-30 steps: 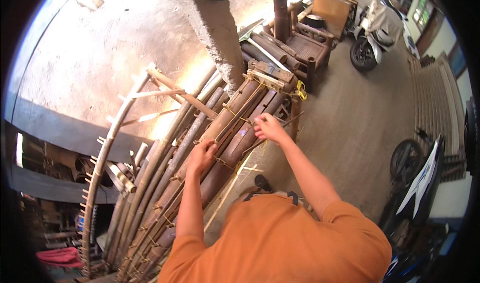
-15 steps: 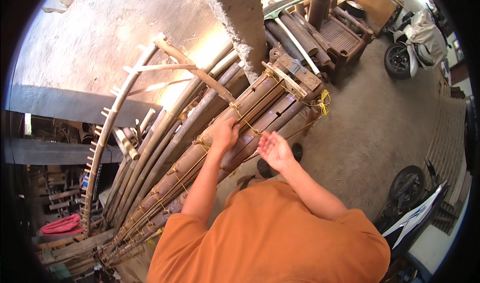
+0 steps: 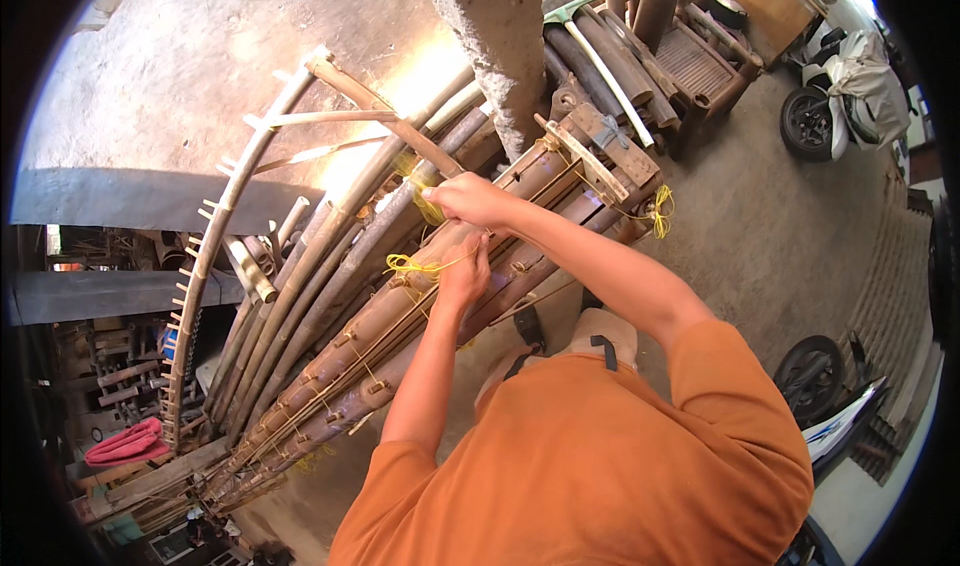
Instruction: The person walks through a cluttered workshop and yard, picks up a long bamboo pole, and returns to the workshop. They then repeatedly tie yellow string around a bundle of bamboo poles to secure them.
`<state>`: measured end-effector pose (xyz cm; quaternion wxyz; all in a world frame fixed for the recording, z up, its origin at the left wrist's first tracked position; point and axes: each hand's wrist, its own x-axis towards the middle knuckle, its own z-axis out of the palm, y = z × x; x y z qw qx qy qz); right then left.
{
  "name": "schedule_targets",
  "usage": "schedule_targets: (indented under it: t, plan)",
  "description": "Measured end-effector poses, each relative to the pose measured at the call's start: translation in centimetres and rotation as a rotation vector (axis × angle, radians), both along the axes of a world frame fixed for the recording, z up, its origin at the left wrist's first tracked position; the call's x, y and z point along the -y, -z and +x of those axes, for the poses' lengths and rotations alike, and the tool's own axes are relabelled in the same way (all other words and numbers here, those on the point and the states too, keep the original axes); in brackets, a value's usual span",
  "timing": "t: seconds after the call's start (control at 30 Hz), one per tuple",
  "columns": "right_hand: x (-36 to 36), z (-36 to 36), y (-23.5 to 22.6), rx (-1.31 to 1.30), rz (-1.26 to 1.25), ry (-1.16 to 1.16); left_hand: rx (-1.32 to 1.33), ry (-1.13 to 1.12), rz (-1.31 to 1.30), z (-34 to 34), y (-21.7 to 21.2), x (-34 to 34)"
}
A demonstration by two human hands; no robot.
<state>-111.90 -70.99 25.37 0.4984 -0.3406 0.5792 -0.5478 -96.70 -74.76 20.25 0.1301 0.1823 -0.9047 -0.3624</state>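
Note:
Two long brown bamboo poles (image 3: 345, 358) lie side by side on a slant in front of me, with thin rods and yellow lashings along them. My left hand (image 3: 466, 274) is over the upper pole, its fingers pinched on a yellow cord (image 3: 408, 264) that loops out to the left. Just beyond it, my right hand (image 3: 468, 202) reaches across the poles with fingers closed. A blurred bunch of yellow cord (image 3: 425, 202) hangs at that hand; its exact grip is partly hidden.
A curved bamboo frame with pegs (image 3: 215, 228) leans at the left, beside stacked bamboo poles (image 3: 318, 291). A rough concrete pillar (image 3: 497, 61) stands beyond the hands. Another yellow cord coil (image 3: 662, 212) hangs at the far end block (image 3: 612, 146). A covered motorbike (image 3: 850, 101) is parked far right.
My right hand, open beside the near pole before, has swung left and across the poles and is now closed with yellow cord. My left hand has shifted slightly, and a loose cord loop shows beside it.

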Motion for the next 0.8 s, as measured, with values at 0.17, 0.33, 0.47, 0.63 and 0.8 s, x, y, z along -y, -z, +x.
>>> schedule_targets:
  t: [0.17, 0.33, 0.47, 0.63, 0.8]
  plan:
    - [-15.0, 6.5, 1.8, -0.673, 0.003, -0.429, 0.103, -0.109, -0.015, 0.6, -0.2, -0.6]
    - [-15.5, 9.0, 3.4, -0.524, -0.044, -0.191, -0.232, -0.154, 0.534, -5.5, -3.9, 2.6]
    - [-17.7, 7.4, 3.4, -0.510, -0.180, -0.081, 0.091, -0.303, -0.078, -9.6, 3.6, 9.7]
    - [-24.9, 1.2, 11.1, -0.154, 0.246, 0.547, 0.707, -0.066, -0.346, -13.8, 0.0, 8.3]
    - [-24.5, -3.1, 3.4, 1.119, -0.232, 1.184, 0.285, 0.049, -0.087, -15.0, 0.8, -5.1]
